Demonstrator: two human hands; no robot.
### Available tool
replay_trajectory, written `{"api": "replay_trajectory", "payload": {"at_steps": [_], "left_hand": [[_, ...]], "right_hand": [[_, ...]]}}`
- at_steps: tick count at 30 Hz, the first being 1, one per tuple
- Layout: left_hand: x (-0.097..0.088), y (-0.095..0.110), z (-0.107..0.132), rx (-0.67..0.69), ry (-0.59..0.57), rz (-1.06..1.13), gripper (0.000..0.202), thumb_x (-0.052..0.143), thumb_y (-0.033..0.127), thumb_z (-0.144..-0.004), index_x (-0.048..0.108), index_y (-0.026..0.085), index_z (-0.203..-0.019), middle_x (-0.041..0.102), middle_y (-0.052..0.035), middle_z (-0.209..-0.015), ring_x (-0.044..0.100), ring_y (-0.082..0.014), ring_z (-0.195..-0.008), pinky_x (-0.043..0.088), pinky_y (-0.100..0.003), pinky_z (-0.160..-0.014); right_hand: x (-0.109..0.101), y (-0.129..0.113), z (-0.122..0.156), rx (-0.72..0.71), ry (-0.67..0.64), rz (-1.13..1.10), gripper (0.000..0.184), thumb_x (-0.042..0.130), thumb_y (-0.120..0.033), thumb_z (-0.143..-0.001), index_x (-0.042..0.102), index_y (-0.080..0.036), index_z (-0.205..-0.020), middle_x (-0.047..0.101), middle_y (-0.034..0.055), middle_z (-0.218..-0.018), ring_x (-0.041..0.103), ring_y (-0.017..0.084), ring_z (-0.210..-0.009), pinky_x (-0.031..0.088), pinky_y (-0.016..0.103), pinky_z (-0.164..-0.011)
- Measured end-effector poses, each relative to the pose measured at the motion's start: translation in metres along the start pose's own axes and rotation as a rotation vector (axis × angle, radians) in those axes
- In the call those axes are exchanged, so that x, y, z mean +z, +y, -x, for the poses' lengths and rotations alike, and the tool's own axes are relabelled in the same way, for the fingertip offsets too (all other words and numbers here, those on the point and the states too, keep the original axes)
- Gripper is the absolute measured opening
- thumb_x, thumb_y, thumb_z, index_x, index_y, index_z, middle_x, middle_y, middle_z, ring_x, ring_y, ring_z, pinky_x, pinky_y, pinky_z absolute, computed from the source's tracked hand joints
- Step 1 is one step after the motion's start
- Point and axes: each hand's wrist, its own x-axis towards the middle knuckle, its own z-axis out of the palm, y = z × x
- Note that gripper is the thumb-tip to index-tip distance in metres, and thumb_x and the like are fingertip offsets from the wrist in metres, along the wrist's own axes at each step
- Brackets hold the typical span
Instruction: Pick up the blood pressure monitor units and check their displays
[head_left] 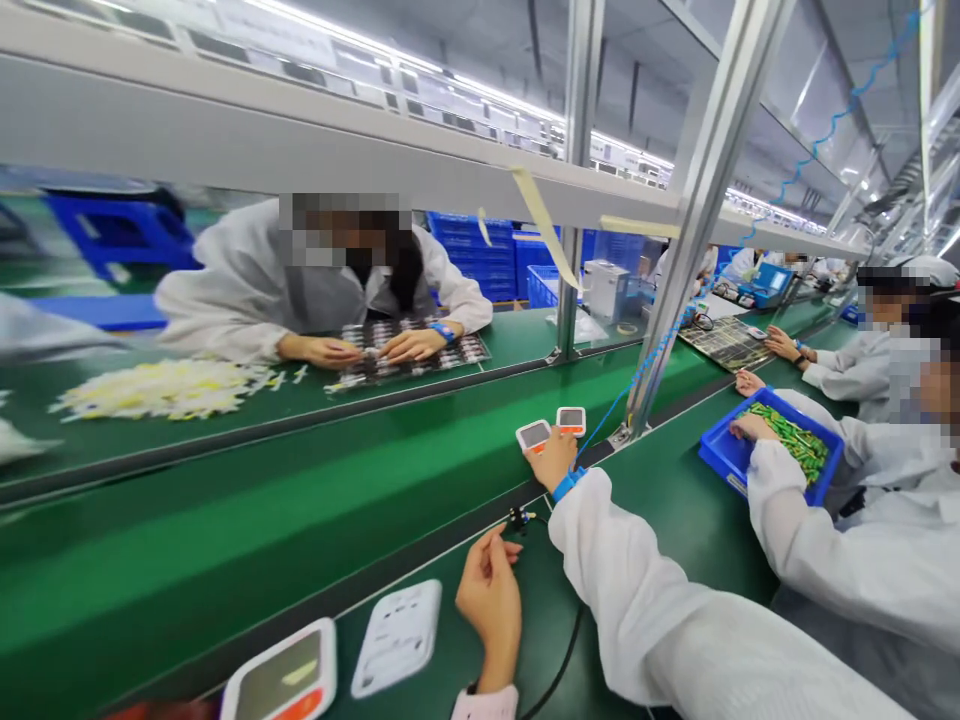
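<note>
The right hand [551, 458] reaches far out, fingers closed on a small white device with a grey screen [533, 435] at the green conveyor belt's [300, 500] edge; a second matching device [571, 420] sits just beside it; the left hand [489, 590] rests loosely curled, holding nothing, near a white rounded plastic casing [397, 636].

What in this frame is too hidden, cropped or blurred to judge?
- Head view: right hand covers part of the two small devices; its grip is hidden.
- Left hand near the black plug; contact unclear.
- Orange-edged device is cut by the bottom edge.
- Yellow-white parts pile is too blurred to identify.
- Blue bin: green contents too small.
</note>
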Motion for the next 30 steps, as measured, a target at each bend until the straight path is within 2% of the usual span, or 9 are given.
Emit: {"api": "replay_trajectory", "payload": {"at_steps": [3,7,9,12,16,19,21,25,30], "left_hand": [[-0.001,0.000,-0.001,-0.004,0.003,-0.013,0.051,0.052,0.058,-0.071,0.066,0.015,-0.094,0.061,-0.0010,-0.061,0.057,-0.0170,-0.057,0.048,-0.032,-0.061],[-0.002,-0.001,-0.001,0.007,-0.006,-0.033,0.050,0.052,0.057,-0.071,0.066,0.015,-0.095,0.061,-0.0012,-0.062,0.057,-0.0171,-0.058,0.047,-0.031,-0.060],[-0.003,-0.001,-0.001,0.006,-0.008,-0.040,0.049,0.052,0.056,-0.071,0.067,0.015,-0.094,0.061,-0.0011,-0.062,0.057,-0.0172,-0.058,0.047,-0.031,-0.060],[-0.003,-0.003,-0.001,-0.001,-0.001,-0.039,0.050,0.053,0.058,-0.071,0.067,0.015,-0.093,0.061,-0.0010,-0.061,0.057,-0.0171,-0.058,0.047,-0.031,-0.060],[-0.005,-0.006,0.000,0.007,0.013,-0.030,0.053,0.054,0.062,-0.071,0.068,0.015,-0.092,0.061,-0.0015,-0.060,0.057,-0.0170,-0.057,0.047,-0.030,-0.058],[-0.006,-0.006,0.001,0.010,0.008,-0.033,0.055,0.055,0.064,-0.071,0.068,0.014,-0.091,0.061,-0.0017,-0.059,0.056,-0.0165,-0.056,0.046,-0.029,-0.057],[-0.007,-0.004,0.003,0.015,0.018,-0.037,0.054,0.056,0.064,-0.072,0.068,0.014,-0.090,0.061,-0.0019,-0.059,0.056,-0.0163,-0.056,0.046,-0.029,-0.056],[-0.008,-0.001,0.006,0.020,0.028,-0.047,0.052,0.057,0.062,-0.073,0.069,0.014,-0.090,0.061,-0.0022,-0.060,0.055,-0.0156,-0.055,0.045,-0.027,-0.053],[-0.009,0.001,0.007,0.009,0.019,-0.063,0.052,0.057,0.062,-0.073,0.069,0.014,-0.090,0.060,-0.0022,-0.060,0.054,-0.0147,-0.054,0.043,-0.025,-0.050]], "right_hand": [[0.011,-0.001,0.006,-0.183,-0.016,-0.121,0.073,0.074,-0.018,-0.069,0.045,-0.010,-0.135,0.047,0.0204,-0.129,0.053,0.029,-0.118,0.042,0.040,-0.101],[0.018,0.000,0.010,-0.372,-0.148,-0.292,0.051,0.056,-0.012,-0.081,0.051,-0.017,-0.132,0.055,0.0123,-0.121,0.059,0.021,-0.110,0.045,0.036,-0.099],[0.017,0.000,0.010,-0.360,-0.197,-0.379,0.041,0.049,-0.013,-0.087,0.054,-0.018,-0.127,0.062,0.0086,-0.112,0.061,0.019,-0.104,0.047,0.036,-0.097],[0.010,0.001,0.010,-0.237,-0.228,-0.531,0.036,0.049,-0.015,-0.087,0.055,-0.017,-0.123,0.066,0.0051,-0.097,0.064,0.018,-0.089,0.052,0.036,-0.088],[-0.017,0.000,0.020,-0.075,-0.296,-0.933,0.036,0.045,-0.028,-0.091,0.048,-0.021,-0.126,0.065,0.0054,-0.105,0.067,0.017,-0.077,0.058,0.033,-0.070],[-0.051,-0.002,0.025,-0.059,-0.344,-1.158,0.039,0.046,-0.041,-0.091,0.045,-0.026,-0.127,0.063,0.0047,-0.115,0.069,0.015,-0.069,0.060,0.032,-0.063],[-0.074,-0.005,0.027,-0.106,-0.332,-1.225,0.046,0.054,-0.046,-0.087,0.044,-0.027,-0.128,0.063,0.0045,-0.118,0.069,0.016,-0.072,0.061,0.033,-0.063],[-0.113,-0.011,0.033,-0.210,-0.274,-1.287,0.055,0.062,-0.049,-0.082,0.046,-0.027,-0.130,0.062,0.0054,-0.122,0.068,0.021,-0.094,0.063,0.036,-0.070],[-0.134,-0.015,0.041,-0.224,-0.280,-1.261,0.063,0.064,-0.054,-0.080,0.047,-0.026,-0.134,0.061,0.0064,-0.125,0.065,0.025,-0.102,0.063,0.039,-0.075]]}}
